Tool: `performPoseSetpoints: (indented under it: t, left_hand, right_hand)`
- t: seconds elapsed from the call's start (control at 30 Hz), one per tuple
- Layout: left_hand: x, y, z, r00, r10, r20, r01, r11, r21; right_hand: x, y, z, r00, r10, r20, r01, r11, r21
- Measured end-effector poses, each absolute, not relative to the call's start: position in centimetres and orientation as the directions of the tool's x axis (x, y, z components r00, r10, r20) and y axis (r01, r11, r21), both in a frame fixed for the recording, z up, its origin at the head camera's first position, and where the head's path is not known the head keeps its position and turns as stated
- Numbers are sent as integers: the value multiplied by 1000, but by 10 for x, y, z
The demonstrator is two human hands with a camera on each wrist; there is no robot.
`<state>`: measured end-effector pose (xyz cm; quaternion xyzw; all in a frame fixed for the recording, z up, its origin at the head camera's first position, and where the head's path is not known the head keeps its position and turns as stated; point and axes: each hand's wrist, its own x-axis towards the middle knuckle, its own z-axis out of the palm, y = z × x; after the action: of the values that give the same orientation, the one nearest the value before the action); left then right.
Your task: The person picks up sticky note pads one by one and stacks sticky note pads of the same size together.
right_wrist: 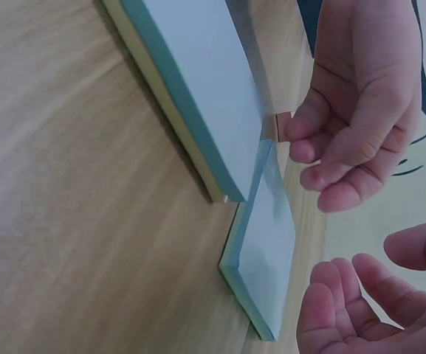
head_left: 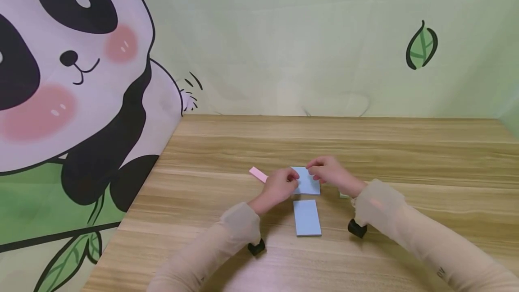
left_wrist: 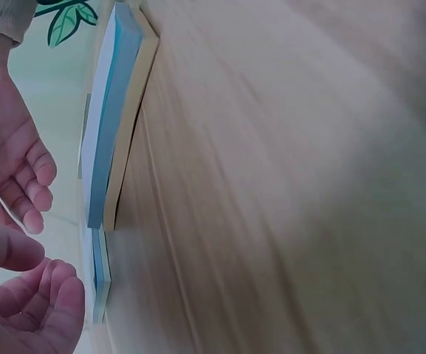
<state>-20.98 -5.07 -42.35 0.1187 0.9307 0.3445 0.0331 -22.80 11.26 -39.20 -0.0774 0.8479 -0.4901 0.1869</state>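
Two light blue paper pads lie in line on the wooden table. My hands hover over the farther, squarish pad (head_left: 308, 184). The nearer, oblong pad (head_left: 307, 218) lies just in front of them, its side showing blue over a pale yellow layer (left_wrist: 131, 110). My left hand (head_left: 281, 184) is at the farther pad's left edge, fingers loosely bent and holding nothing. Over its upper right corner is my right hand (head_left: 330, 174), its thumb apart from lightly bent fingers (right_wrist: 379, 295), with nothing between them.
A narrow pink strip (head_left: 257, 174) lies behind my left hand, partly hidden by it. Under my right wrist shows a bit of a pale green piece (head_left: 343, 195). Behind the table (head_left: 405, 148) hangs a light green backdrop (head_left: 284, 48) with a painted panda.
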Motion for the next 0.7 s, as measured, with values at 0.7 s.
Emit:
performPoseSetpoints:
  t: [0.7]
  left_hand:
    - [-200, -82, -422, -984, 180, -17, 125, 744, 656]
  right_hand:
    - [-236, 94, -391, -888, -393, -237, 18, 487, -873]
